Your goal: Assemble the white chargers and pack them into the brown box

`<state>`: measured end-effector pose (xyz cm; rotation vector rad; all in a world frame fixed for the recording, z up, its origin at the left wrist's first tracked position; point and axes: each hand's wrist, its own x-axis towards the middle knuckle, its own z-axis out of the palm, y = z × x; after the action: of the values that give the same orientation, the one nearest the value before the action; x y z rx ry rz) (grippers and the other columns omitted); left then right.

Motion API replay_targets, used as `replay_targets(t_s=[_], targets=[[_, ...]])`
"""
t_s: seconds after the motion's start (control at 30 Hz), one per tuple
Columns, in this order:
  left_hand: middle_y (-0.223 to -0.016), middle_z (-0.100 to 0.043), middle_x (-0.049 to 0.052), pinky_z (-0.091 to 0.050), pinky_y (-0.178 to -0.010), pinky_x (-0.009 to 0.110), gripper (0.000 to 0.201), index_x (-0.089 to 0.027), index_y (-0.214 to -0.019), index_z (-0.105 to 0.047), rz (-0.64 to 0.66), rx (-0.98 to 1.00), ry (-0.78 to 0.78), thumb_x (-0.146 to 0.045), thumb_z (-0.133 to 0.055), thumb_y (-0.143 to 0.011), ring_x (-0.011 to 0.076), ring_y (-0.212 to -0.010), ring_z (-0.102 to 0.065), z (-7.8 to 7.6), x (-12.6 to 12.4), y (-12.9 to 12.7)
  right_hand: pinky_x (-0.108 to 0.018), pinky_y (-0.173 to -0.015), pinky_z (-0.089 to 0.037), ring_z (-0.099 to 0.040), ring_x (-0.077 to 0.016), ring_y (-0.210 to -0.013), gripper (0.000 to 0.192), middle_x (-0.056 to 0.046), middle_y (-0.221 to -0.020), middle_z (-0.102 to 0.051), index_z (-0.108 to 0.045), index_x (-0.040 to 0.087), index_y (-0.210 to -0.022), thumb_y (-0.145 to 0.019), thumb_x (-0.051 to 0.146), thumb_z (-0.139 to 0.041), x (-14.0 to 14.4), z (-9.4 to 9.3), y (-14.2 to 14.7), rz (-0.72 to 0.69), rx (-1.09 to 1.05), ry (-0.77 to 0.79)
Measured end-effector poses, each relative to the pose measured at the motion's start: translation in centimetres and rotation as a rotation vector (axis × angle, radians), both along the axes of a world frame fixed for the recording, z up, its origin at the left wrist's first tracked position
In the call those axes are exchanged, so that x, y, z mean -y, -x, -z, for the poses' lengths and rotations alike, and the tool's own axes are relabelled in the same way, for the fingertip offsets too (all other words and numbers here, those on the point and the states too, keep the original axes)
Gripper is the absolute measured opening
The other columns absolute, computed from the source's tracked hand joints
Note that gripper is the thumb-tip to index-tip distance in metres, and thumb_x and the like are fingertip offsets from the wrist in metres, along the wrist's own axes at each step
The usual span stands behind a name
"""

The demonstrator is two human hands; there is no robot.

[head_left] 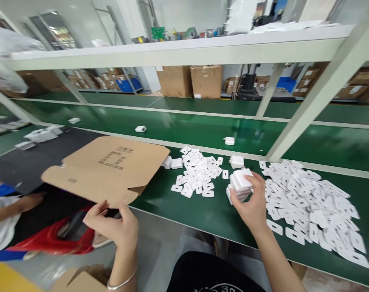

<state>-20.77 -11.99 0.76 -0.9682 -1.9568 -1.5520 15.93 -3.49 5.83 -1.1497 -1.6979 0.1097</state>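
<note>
My right hand (252,200) is closed around a small stack of white plug chargers (242,180), held just over the green table. Another white charger (237,162) with metal prongs lies right behind that stack. My left hand (114,225) is at the near edge of a flat brown cardboard piece (111,166) with dark printing. Its thumb and fingers are apart and seem to hold nothing; whether they touch the cardboard is unclear. A pile of small white slotted pieces (199,170) lies between my hands, and a larger pile (312,207) spreads right of my right hand.
A green conveyor surface (184,125) behind the table carries spaced chargers (140,129). A slanted pale post (312,85) supports the shelf (178,52) overhead. At left, a co-worker's arm (17,209) rests near a red stool (59,235). White parts (43,134) sit on a black mat.
</note>
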Motion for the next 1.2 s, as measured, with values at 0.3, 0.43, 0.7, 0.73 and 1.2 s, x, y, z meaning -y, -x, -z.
replay_targets(t_s=[0.3, 0.43, 0.7, 0.73, 1.2], targets=[[-0.091, -0.062, 0.005, -0.058, -0.091, 0.048, 0.028, -0.020, -0.111, -0.055, 0.073, 0.736, -0.013, -0.035, -0.045, -0.090, 0.0242, -0.090, -0.068, 0.2, -0.5, 7.1, -0.049, -0.087, -0.054, -0.059, -0.0351, -0.122, 0.051, -0.016, -0.138, -0.053, -0.050, 0.026, -0.131, -0.088, 0.040, -0.074, -0.8, 0.1, 0.6, 0.086, -0.021, -0.028], [-0.096, -0.065, 0.003, -0.058, -0.082, 0.031, 0.034, -0.020, -0.114, -0.059, 0.217, 0.665, -0.175, -0.038, -0.062, -0.085, 0.0165, -0.084, -0.067, -2.7, -2.2, 8.1, -0.051, -0.089, -0.053, -0.059, -0.0355, -0.122, 0.052, -0.017, -0.138, -0.052, -0.050, 0.026, -0.131, -0.088, 0.043, -0.074, -0.7, 0.1, 0.6, 0.093, -0.021, -0.007], [-0.131, -0.062, 0.010, -0.054, -0.108, 0.043, 0.063, -0.031, -0.156, -0.036, 0.683, 0.087, -0.226, -0.065, -0.045, -0.104, 0.0230, -0.111, -0.073, -12.3, -8.9, 9.6, -0.054, -0.094, -0.051, -0.059, -0.0346, -0.119, 0.053, -0.016, -0.136, -0.052, -0.050, 0.026, -0.132, -0.088, 0.044, -0.074, -0.6, 0.0, 0.7, 0.096, -0.027, -0.012], [-0.138, -0.058, 0.012, -0.053, -0.111, 0.044, 0.065, -0.030, -0.159, -0.032, 0.684, 0.016, -0.188, -0.066, -0.043, -0.105, 0.0239, -0.115, -0.072, -12.8, -10.0, 9.5, -0.054, -0.094, -0.051, -0.059, -0.0346, -0.119, 0.053, -0.016, -0.136, -0.052, -0.050, 0.026, -0.132, -0.088, 0.043, -0.074, -0.7, 0.0, 0.7, 0.094, -0.026, -0.017], [-0.178, -0.011, 0.019, -0.019, -0.129, 0.065, 0.096, -0.021, -0.169, -0.020, 0.473, -0.396, 0.433, -0.070, -0.054, -0.094, 0.0388, -0.164, -0.016, -9.3, -21.8, 9.5, -0.053, -0.091, -0.054, -0.058, -0.0350, -0.124, 0.050, -0.017, -0.138, -0.052, -0.047, 0.026, -0.136, -0.093, 0.039, -0.070, -0.4, 0.2, 0.5, 0.074, 0.015, -0.038]])
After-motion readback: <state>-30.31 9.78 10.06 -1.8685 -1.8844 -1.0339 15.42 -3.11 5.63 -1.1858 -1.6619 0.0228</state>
